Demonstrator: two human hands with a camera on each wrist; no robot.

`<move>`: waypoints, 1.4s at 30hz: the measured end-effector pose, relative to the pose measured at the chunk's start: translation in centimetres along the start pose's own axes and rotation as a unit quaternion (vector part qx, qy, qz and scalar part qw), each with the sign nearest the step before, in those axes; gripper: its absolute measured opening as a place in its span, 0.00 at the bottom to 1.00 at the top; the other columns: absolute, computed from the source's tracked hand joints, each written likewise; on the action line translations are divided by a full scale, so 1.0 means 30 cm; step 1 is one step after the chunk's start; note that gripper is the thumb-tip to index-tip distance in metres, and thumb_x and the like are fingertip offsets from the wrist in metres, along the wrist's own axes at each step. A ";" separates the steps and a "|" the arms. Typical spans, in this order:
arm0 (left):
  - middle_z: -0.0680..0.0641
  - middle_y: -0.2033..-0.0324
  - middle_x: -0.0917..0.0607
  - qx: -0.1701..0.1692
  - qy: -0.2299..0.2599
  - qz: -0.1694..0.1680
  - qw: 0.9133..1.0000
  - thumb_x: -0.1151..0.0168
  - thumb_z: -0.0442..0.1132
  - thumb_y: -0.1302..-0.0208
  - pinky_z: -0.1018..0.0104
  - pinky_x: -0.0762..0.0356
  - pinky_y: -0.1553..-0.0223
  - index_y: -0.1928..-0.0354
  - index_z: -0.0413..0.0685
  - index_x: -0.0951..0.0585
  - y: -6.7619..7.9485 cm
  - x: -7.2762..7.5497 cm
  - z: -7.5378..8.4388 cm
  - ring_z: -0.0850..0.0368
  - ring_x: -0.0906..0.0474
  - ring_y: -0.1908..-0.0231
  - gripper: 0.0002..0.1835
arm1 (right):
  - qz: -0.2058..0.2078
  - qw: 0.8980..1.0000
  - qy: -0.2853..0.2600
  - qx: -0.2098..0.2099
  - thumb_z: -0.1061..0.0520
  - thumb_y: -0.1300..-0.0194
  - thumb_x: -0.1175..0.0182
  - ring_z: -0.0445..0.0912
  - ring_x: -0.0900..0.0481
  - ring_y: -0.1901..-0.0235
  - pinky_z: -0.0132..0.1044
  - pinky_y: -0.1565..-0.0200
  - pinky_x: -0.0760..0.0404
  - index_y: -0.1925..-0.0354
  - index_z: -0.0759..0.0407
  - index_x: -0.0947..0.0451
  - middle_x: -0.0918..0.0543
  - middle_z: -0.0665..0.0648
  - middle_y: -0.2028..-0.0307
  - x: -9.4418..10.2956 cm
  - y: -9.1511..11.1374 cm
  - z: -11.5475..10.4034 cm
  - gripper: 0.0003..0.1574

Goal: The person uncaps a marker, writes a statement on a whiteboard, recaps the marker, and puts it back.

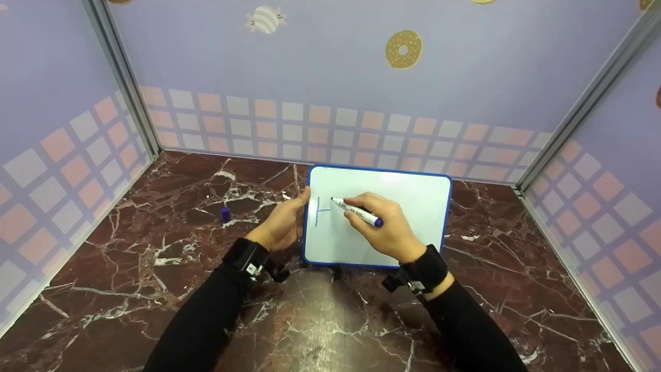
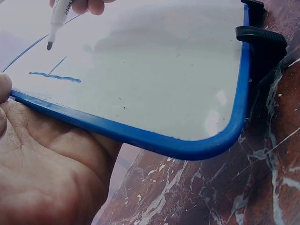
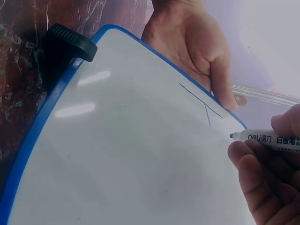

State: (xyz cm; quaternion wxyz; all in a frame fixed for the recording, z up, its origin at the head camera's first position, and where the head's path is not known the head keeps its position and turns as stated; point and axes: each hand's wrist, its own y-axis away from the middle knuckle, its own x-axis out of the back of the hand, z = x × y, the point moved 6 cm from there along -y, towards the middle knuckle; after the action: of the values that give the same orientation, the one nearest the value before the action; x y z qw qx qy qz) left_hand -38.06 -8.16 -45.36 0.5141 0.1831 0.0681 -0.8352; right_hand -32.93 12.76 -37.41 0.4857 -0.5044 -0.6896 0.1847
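Note:
A small whiteboard [image 1: 392, 186] with a blue frame stands tilted on the marble-patterned surface. At its left edge my left hand [image 1: 283, 223] grips the frame, thumb at the front and palm behind, as the left wrist view shows. My right hand [image 1: 384, 223] pinches a white whiteboard marker [image 1: 364, 214] with a blue end. Its dark tip sits close to the board; whether it touches, I cannot tell. Left of the tip are blue strokes [image 1: 317, 212]: one upright line with a short bar running right from its middle. The left wrist view shows the same strokes [image 2: 55, 75] up close.
A blue marker cap [image 1: 225, 215] stands on the marble surface [image 1: 170, 258], left of my left hand. Black clip-like feet [image 2: 262, 40] hold the board's lower edge. Patterned lilac panels [image 1: 335, 67] with metal corner posts [image 1: 126, 82] enclose the back and sides.

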 end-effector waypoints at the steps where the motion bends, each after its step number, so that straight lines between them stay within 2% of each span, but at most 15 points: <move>1: 0.44 0.42 0.11 0.000 -0.001 0.000 1.000 0.58 0.63 0.10 0.52 0.10 0.45 0.26 0.39 0.25 0.000 0.000 0.001 0.48 0.12 0.46 0.35 | -0.001 1.000 0.000 0.000 0.67 0.24 0.29 0.48 0.16 0.64 0.32 0.62 0.19 0.43 0.66 0.10 0.07 0.57 0.54 0.000 -0.001 -0.001 0.14; 11: 0.43 0.43 0.10 -0.001 0.002 -0.004 1.000 0.59 0.63 0.10 0.52 0.10 0.44 0.25 0.39 0.26 0.004 -0.004 0.004 0.48 0.12 0.46 0.36 | -0.013 1.000 0.010 -0.013 0.65 0.24 0.28 0.49 0.12 0.58 0.33 0.55 0.15 0.42 0.67 0.11 0.07 0.56 0.52 0.000 0.001 0.005 0.14; 18: 0.43 0.40 0.12 0.002 -0.007 -0.012 1.000 0.61 0.63 0.09 0.51 0.11 0.43 0.22 0.40 0.29 0.002 -0.001 -0.001 0.48 0.13 0.43 0.37 | -0.025 1.000 0.014 -0.013 0.65 0.24 0.28 0.48 0.13 0.59 0.34 0.58 0.15 0.41 0.66 0.11 0.08 0.55 0.53 -0.005 0.008 0.006 0.16; 25: 0.43 0.40 0.11 0.004 0.000 -0.004 1.000 0.60 0.62 0.09 0.51 0.12 0.42 0.23 0.39 0.28 0.003 0.000 -0.001 0.47 0.13 0.44 0.36 | -0.042 0.999 0.014 -0.023 0.64 0.23 0.28 0.48 0.12 0.58 0.37 0.56 0.13 0.42 0.65 0.10 0.08 0.54 0.53 -0.009 0.009 0.006 0.14; 34: 0.44 0.42 0.11 -0.001 0.006 -0.003 1.000 0.60 0.61 0.09 0.52 0.11 0.43 0.24 0.39 0.27 0.002 -0.003 0.002 0.48 0.13 0.45 0.34 | -0.056 0.998 0.004 -0.015 0.65 0.24 0.28 0.49 0.09 0.53 0.42 0.50 0.10 0.44 0.65 0.10 0.07 0.55 0.52 -0.014 0.010 0.003 0.12; 42: 0.44 0.42 0.10 -0.002 0.003 0.000 1.000 0.60 0.61 0.09 0.53 0.10 0.45 0.26 0.39 0.26 0.006 -0.005 0.004 0.49 0.12 0.46 0.33 | -0.072 0.997 -0.001 -0.019 0.65 0.23 0.28 0.49 0.10 0.56 0.42 0.54 0.10 0.45 0.65 0.10 0.07 0.55 0.54 -0.019 0.014 0.001 0.11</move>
State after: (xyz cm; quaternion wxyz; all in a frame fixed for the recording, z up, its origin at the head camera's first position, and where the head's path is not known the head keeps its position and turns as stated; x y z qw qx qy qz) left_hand -37.86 -8.16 -45.17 0.5145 0.1850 0.0709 -0.8343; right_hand -32.73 12.45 -38.01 0.4872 -0.4622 -0.7281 0.1371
